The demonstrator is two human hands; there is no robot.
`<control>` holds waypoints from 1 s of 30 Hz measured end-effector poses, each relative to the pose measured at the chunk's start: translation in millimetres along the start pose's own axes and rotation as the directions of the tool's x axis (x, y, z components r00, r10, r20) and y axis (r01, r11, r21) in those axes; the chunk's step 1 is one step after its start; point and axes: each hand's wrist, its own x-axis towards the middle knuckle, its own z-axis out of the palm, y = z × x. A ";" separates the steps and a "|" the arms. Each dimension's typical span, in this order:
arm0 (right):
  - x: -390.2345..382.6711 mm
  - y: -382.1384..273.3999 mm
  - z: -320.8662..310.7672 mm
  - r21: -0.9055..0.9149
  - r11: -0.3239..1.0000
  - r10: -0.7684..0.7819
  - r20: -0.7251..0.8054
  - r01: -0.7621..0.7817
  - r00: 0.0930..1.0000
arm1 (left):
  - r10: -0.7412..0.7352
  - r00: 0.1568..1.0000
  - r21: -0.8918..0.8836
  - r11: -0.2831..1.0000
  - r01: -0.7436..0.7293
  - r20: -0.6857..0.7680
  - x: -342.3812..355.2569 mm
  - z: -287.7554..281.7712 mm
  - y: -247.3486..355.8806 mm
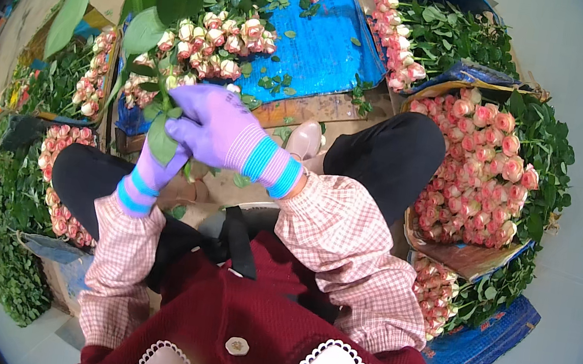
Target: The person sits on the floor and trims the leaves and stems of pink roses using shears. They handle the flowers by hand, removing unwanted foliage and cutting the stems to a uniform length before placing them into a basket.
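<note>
A leafy green stem (pixel 147 32) rises from my hands toward the upper left, its big leaves close to the camera. No bloom shows on it. My right hand (pixel 212 123), in a lilac knit glove with a blue-striped cuff, is closed around the stem, fingers pointing left. Just below, my left hand (pixel 159 169) wears a matching glove and is closed on the lower stem. Right-hand fingers and a leaf partly cover it. Beyond my hands, pink and cream roses (pixel 215 43) lie in a heap with their foliage.
A blue sheeted board (pixel 319 37) with loose leaves lies ahead. Bundled pink roses (pixel 476 167) stand in wrappings on my right; more roses (pixel 67 143) are on my left. My knees (pixel 392 155) flank the work space. A blue woven sheet (pixel 481 346) lies at the lower right.
</note>
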 end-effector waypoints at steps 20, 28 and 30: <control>-219.5 -77.0 -313.6 -0.194 0.923 -0.105 -0.958 -0.333 0.266 | -0.196 0.954 -0.098 0.970 0.222 0.226 60.4 -106.4 10.5; -372.6 -127.8 -345.6 -0.016 0.834 -0.056 -0.997 -0.551 -0.056 | -0.392 0.908 -0.149 0.899 0.413 0.150 78.5 -156.7 -58.4; -417.8 -129.7 -338.7 0.077 0.792 0.006 -0.993 -0.606 -0.118 | -0.378 0.900 -0.104 0.908 0.406 0.217 82.0 -155.6 -52.6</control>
